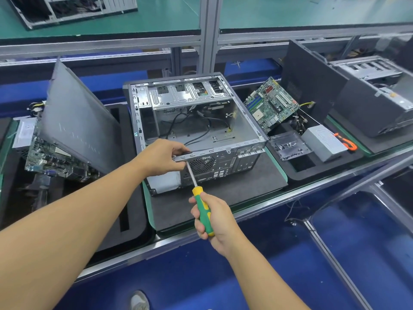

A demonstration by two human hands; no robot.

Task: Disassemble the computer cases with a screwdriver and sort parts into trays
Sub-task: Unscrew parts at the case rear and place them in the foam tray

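Step in hand: a screw at the rear panel of the computer case [223,163] is judged to be under removal.
Case position: laid on its side with the side open, on the black mat [223,198] at bench centre.
Screwdriver [197,191]: shaft angled up to the panel's top edge; tip hidden behind the left fingers.
Right hand [214,218]: wrapped fully round the green-and-yellow handle.
Left hand [161,156]: rear top rail pinched between thumb and fingers.
Next move: firm inward pressure while turning is called for; the freed screw probably belongs in the clear screw box [288,146].
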